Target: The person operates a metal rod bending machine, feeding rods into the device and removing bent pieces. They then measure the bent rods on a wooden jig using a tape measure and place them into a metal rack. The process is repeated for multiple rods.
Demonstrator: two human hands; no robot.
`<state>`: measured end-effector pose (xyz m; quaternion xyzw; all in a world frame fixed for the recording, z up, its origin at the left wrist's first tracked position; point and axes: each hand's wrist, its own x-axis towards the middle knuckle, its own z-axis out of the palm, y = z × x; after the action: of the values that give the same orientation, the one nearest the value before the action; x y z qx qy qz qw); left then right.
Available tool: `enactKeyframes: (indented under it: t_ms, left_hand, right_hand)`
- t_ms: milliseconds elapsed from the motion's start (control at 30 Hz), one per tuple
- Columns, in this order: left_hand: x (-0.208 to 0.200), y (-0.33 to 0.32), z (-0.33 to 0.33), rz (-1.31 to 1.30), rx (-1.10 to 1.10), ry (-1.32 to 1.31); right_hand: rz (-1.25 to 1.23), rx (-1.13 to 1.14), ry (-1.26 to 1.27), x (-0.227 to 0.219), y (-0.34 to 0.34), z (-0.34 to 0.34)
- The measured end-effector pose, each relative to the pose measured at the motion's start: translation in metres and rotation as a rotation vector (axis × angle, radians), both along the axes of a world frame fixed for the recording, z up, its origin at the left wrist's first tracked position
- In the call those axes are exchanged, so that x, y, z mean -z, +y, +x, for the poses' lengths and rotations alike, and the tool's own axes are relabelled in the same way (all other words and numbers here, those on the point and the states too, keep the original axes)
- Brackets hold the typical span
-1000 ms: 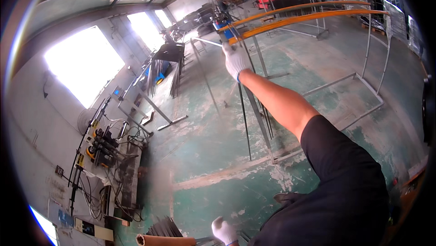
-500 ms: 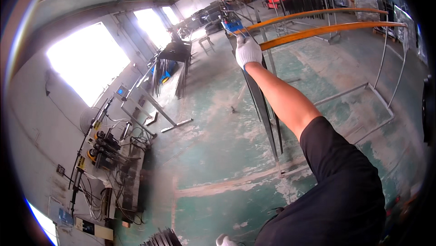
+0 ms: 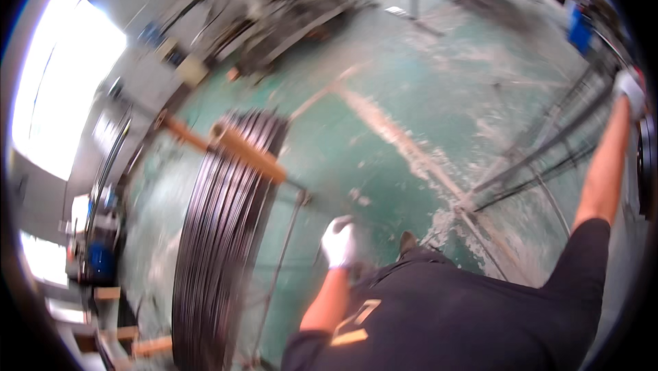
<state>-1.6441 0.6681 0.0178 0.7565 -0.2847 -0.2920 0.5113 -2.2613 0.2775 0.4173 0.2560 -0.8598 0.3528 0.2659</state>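
Grip closure can't be told at either glove: left hand (image 3: 339,242) is being shown half curled, right hand (image 3: 630,91) is being blurred beside the metal frame (image 3: 531,158), contact unclear. By size: dark strip bundle (image 3: 223,254) is being seen left of and apart from the left hand, the nearer one; its long axis is being run top to bottom of view. Brown tube (image 3: 250,154) is being laid crosswise near its upper end.
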Motion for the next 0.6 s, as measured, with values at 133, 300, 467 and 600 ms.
enactKeyframes:
  t_ms: [133,300,467,600]
  left_hand:
    - [0.05,0.081,0.036,0.061,-0.27,0.088]
    - [0.209,0.198,0.105,-0.059,-0.143,0.347]
    - [0.215,0.181,0.109,-0.046,-0.104,0.242]
    - [0.18,0.136,0.075,0.013,0.018,-0.058]
  right_hand:
    - [-0.372,-0.092,-0.221,-0.017,0.026,0.049]
    - [-0.592,-0.29,-0.208,-0.017,-0.02,0.087]
    - [-0.572,-0.259,-0.188,0.005,-0.035,0.102]
    - [-0.591,-0.272,-0.213,0.021,-0.025,0.11]
